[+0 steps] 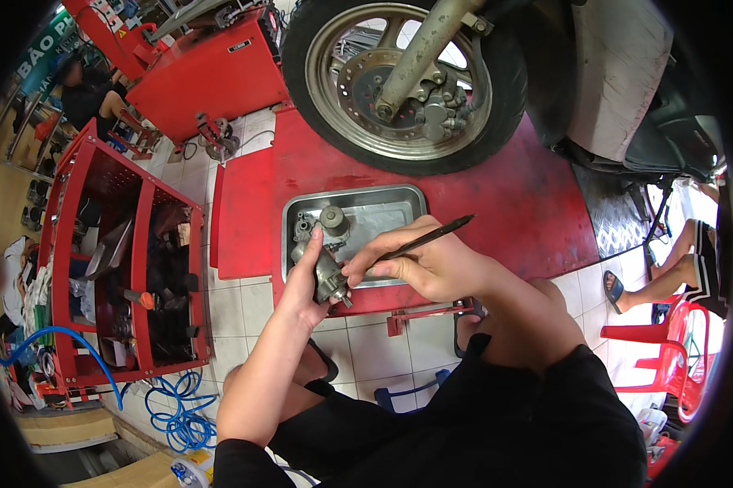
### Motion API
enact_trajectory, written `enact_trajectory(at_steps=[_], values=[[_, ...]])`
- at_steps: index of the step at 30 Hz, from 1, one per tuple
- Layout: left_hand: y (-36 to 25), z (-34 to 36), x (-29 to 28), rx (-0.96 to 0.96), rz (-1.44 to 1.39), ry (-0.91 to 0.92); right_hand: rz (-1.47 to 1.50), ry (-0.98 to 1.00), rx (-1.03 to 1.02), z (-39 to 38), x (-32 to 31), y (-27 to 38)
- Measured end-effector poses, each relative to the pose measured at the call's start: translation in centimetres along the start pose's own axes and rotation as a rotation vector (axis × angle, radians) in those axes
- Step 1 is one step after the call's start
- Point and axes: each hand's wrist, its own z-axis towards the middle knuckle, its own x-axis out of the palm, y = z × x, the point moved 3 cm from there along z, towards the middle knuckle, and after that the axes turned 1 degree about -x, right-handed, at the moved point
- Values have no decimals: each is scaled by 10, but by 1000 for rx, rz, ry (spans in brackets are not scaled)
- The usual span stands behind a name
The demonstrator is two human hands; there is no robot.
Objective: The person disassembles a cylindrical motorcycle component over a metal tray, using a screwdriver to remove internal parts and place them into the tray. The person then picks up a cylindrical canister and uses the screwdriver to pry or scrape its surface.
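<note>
My left hand (303, 281) is wrapped round a grey metal cylinder (328, 275) with a short shaft at its lower end, which looks like a small starter motor. It is held tilted over the near left edge of a steel tray (423, 203). Close beside it, my right hand (431, 264) grips a slim dark tool (436, 235) like a brush or pen. One end of that tool rises to the upper right; its other end is hidden by my fingers. Inside the tray lie a round grey metal part (332, 218) and a smaller metal piece (303, 224).
The tray rests on a red platform (513, 220), below a motorcycle's front wheel (399, 159). A red tool cart (143, 268) stands at left, with a coiled blue hose (179, 413) on the tiles. At right are a red plastic chair (667, 350) and another person's leg (659, 281).
</note>
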Motion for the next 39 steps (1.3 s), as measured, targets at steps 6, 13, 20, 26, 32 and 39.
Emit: enact_trajectory(at_steps=[6,13,20,26,32,39], values=[[-5,-2,7,90,61,-88,143,-217,2,-4,1,-24],[-5,-9,3,75,-32,-26,186,-210,34,-3,-5,-3],[-16,-18,-1,107,-158,0,-396,-218,339,-8,-47,-47],[-24,-21,-14,97,-256,-66,-1191,289,728,-22,-26,-106],[-31,-22,-22,104,-254,-25,-1328,441,784,-25,-17,-127],[-28,-10,-33,97,-289,75,-1429,472,798,-31,-11,-157]])
